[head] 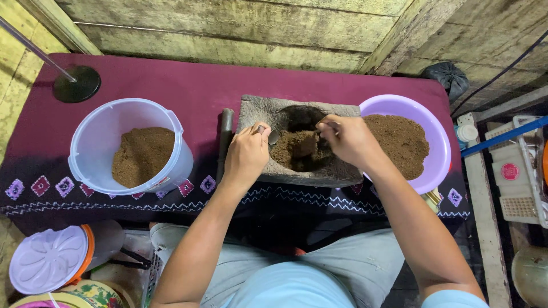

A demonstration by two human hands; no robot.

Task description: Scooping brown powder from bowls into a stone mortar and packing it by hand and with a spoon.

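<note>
Fingers of the left hand (246, 155) are closed around the handle of a small metal spoon (272, 136), whose bowl points right, toward the hollow of the grey stone mortar (260, 111); the spoon's long axis runs roughly left to right. Fingers of the right hand (348, 140) are curled and pinched over the hollow, apparently on a second small utensil that they mostly hide. The mortar is a rough, rectangular block with a dark oval basin holding a mound of brown, crumbly powder (294, 149); its long side runs left to right, and its near edge is partly hidden by both hands. A dark stick-like piece (225, 137) lies just left of the mortar, its nature unclear. Right of the mortar, touching it, stands a lilac plastic bowl (399, 102) of the same powder. Well left of the mortar is a clear plastic bucket (103, 114), partly filled. All rest on a bench under a maroon cloth (194, 85).
</note>
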